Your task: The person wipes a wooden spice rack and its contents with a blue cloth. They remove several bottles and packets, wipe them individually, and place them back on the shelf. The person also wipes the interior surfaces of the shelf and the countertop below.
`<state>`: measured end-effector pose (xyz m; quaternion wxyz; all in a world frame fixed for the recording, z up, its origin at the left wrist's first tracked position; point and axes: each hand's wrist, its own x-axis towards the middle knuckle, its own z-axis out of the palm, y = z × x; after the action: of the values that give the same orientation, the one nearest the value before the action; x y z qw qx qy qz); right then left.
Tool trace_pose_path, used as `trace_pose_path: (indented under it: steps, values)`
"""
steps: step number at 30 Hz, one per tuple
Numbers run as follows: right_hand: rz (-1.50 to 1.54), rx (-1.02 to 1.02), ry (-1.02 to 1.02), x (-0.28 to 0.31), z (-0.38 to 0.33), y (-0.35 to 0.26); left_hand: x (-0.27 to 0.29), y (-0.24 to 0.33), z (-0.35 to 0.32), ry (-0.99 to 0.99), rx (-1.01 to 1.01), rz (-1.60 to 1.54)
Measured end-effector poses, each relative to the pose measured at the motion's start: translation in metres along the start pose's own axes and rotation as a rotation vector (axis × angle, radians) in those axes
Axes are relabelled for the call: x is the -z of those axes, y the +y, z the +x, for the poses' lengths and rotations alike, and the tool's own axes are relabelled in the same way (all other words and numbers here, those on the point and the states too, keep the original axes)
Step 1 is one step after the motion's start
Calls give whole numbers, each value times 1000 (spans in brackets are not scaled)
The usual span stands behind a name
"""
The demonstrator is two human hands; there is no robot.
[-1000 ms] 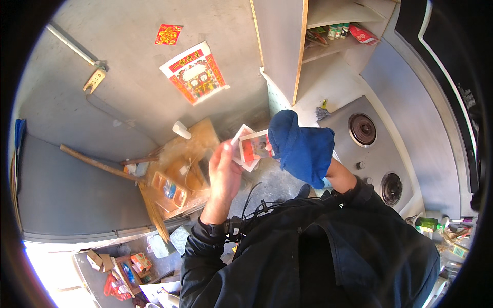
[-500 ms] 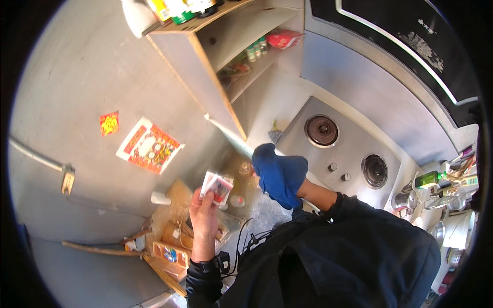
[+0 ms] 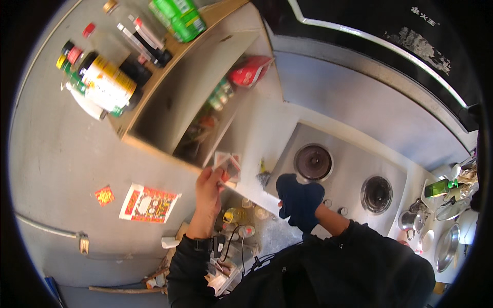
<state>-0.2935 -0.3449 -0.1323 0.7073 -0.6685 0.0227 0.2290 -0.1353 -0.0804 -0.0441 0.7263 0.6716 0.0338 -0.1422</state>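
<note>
- A gray wall [image 3: 51, 164] backs the left side of the kitchen.
- A black range hood [image 3: 349, 13] spans the upper right, its front scuffed.
- An open wood-edged cabinet [image 3: 200, 82] stands at upper left, bottles [image 3: 110, 79] and a green pack [image 3: 179, 18] on top, a red pouch [image 3: 250, 71] inside.
- A silver cooktop [image 3: 341, 167] with 2 round burners [image 3: 314, 161] sits on the counter at right.
- A person in a black jacket [image 3: 349, 272] works with the left hand near the cabinet and the right beside the cooktop.
- A poster [image 3: 150, 203] in red, white and yellow hangs left of the hands.
- A dark blue cloth [image 3: 300, 203] covers most of the right hand [image 3: 281, 204], near the cooktop's front edge; fingertips peek out at its left side, and how the rest are set cannot be told.
- A metal bowl [image 3: 448, 246] rests at far right, near a small pot [image 3: 411, 220].
- The left hand [image 3: 209, 190], just below the cabinet, pinches a flat, partly see-through packet [image 3: 226, 167] between thumb and fingers.
- A red-and-white packet [image 3: 234, 178] shows just behind it; whether it, too, is gripped cannot be told.
- The cooktop's 2 knobs [image 3: 343, 211] sit just right of the cloth.
</note>
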Motion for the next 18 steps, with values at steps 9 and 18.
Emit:
trace_pose_path:
  steps: [9, 18]
  values:
    - [-484, 124, 161, 54, -21, -14, -102, 16, 152, -115, -91, -188]
    - [701, 193, 202, 87, -22, 68, -84, -19, 205, 312, -224, -408]
